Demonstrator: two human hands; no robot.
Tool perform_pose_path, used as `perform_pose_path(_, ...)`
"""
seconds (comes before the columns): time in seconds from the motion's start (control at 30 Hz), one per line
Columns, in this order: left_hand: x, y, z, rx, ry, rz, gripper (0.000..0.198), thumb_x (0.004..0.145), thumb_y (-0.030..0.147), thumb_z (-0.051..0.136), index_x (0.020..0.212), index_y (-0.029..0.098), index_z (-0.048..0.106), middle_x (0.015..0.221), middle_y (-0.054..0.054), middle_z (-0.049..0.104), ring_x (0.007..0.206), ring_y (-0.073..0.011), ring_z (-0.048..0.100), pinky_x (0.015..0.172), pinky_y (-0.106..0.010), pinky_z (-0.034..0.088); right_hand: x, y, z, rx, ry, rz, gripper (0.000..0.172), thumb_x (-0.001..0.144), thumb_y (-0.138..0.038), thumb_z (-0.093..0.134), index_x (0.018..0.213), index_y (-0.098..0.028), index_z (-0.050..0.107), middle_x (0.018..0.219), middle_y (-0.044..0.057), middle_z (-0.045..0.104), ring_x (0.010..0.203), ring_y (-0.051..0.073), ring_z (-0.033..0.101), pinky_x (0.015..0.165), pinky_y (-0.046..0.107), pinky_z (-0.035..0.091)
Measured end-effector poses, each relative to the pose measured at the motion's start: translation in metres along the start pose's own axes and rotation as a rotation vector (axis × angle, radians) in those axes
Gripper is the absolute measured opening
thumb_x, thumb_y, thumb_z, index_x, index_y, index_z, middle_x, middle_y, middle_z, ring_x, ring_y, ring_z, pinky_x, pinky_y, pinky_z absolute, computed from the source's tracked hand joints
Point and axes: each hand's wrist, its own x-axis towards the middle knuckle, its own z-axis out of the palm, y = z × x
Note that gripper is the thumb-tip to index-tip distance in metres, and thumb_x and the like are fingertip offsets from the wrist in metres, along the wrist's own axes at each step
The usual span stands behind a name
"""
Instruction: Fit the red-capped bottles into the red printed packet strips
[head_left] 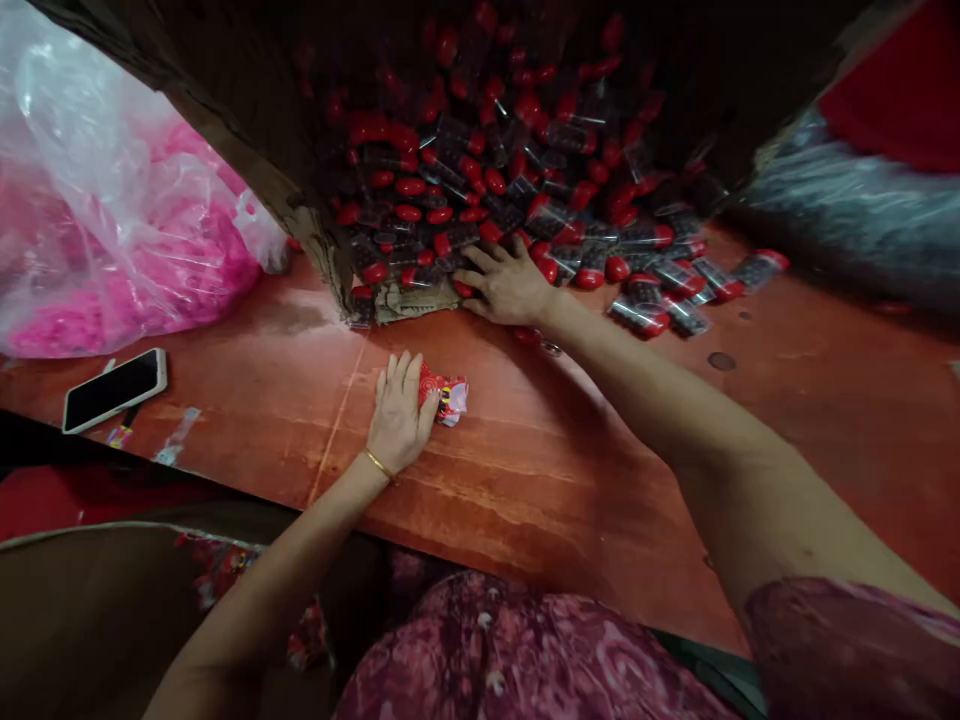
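Note:
My left hand [401, 412] lies flat on the table, its fingers stretched out over the edge of a small stack of red printed wrappers [452, 398]. Further forward, my right hand [511, 287] has its fingers spread at the front of a heap of small clear tubes with red caps [555, 215]. Its fingertips touch the nearest tubes and a torn cardboard flap [416, 300]. I see nothing gripped in either hand. The tubes spill out of a big cardboard box [247, 130] lying open towards me; its depth is dark.
At left, a clear plastic bag of pink pieces [150, 270] stands behind a phone [116, 390]. A scrap of clear plastic [178, 437] lies near the table edge. Another plastic bag [862, 215] is at far right, above the reddish table [847, 440]. Below left, an open container holds more wrappers [217, 565].

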Motion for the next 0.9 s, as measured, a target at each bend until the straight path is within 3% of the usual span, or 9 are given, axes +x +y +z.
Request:
perform_pose_path(0.1,0.003,0.013,-0.008,0.055,0.056,-0.049,0.056,0.088,0.045,0.036,0.132,0.011,0.039,0.140,-0.020,0.038,0.134,-0.0319,0.029,0.105,-0.053,0.025,-0.044,0.000,-0.016,-0.025,0.038,0.029,0.056,0.085,-0.059,0.037,0.125,-0.022,0.049,0.144,0.012,0.034,0.133,0.038,0.022,0.102,0.064,0.012)
perform_pose_path(0.17,0.002,0.026,-0.016,0.104,0.099,-0.066,0.051,0.085,0.047,0.043,0.122,0.014,0.052,0.135,-0.017,0.047,0.130,-0.0326,0.035,0.104,-0.052,0.026,-0.072,-0.010,-0.026,-0.025,0.090,0.077,0.053,0.086,-0.057,0.036,0.123,-0.022,0.050,0.143,0.012,0.036,0.135,0.035,0.022,0.104,0.061,0.013)
perform_pose_path(0.27,0.003,0.039,-0.022,0.127,0.095,-0.063,0.036,0.080,0.048,0.053,0.097,0.020,0.066,0.117,-0.011,0.062,0.118,-0.0308,0.048,0.103,-0.051,0.027,-0.104,-0.032,-0.034,0.033,0.172,0.168,0.044,0.090,-0.049,0.034,0.117,-0.020,0.055,0.138,0.012,0.043,0.134,0.031,0.027,0.105,0.056,0.019)
perform_pose_path(0.4,0.010,0.036,-0.015,0.052,0.077,-0.134,0.020,0.078,0.041,0.058,0.081,0.025,0.070,0.101,-0.006,0.070,0.104,-0.0276,0.058,0.100,-0.053,0.029,-0.131,-0.064,-0.040,0.200,0.225,0.255,0.037,0.091,-0.039,0.035,0.103,-0.017,0.062,0.125,0.014,0.055,0.127,0.028,0.039,0.100,0.049,0.033)
perform_pose_path(0.5,0.012,0.029,-0.011,0.009,0.096,-0.169,0.016,0.078,0.036,0.059,0.078,0.026,0.072,0.103,-0.007,0.069,0.108,-0.0299,0.055,0.100,-0.056,0.027,-0.140,-0.087,-0.044,0.357,0.283,0.297,0.032,0.089,-0.035,0.039,0.094,-0.018,0.065,0.113,0.012,0.063,0.118,0.027,0.050,0.097,0.046,0.038)
perform_pose_path(0.63,0.005,0.039,-0.016,-0.026,0.241,-0.193,0.020,0.079,0.037,0.056,0.082,0.025,0.072,0.116,-0.008,0.064,0.117,-0.0306,0.050,0.100,-0.057,0.027,-0.137,-0.116,-0.043,0.681,0.335,0.423,0.032,0.088,-0.039,0.041,0.085,-0.019,0.067,0.088,0.007,0.069,0.085,0.021,0.062,0.080,0.037,0.047)
perform_pose_path(0.8,-0.009,0.079,-0.028,-0.014,0.361,-0.113,0.021,0.080,0.039,0.056,0.087,0.025,0.071,0.129,-0.008,0.056,0.128,-0.0302,0.040,0.105,-0.055,0.022,-0.120,-0.143,-0.032,1.113,0.330,0.537,0.036,0.081,-0.049,0.049,0.089,-0.018,0.065,0.078,0.002,0.066,0.070,0.015,0.059,0.065,0.026,0.046)
perform_pose_path(0.9,-0.017,0.096,-0.028,-0.104,0.417,-0.113,0.023,0.077,0.037,0.060,0.094,0.023,0.069,0.130,-0.009,0.054,0.129,-0.0292,0.039,0.108,-0.052,0.018,-0.121,-0.148,-0.033,1.191,0.414,0.539,0.035,0.081,-0.047,0.046,0.072,-0.017,0.062,0.064,0.000,0.059,0.061,0.013,0.053,0.059,0.024,0.041)
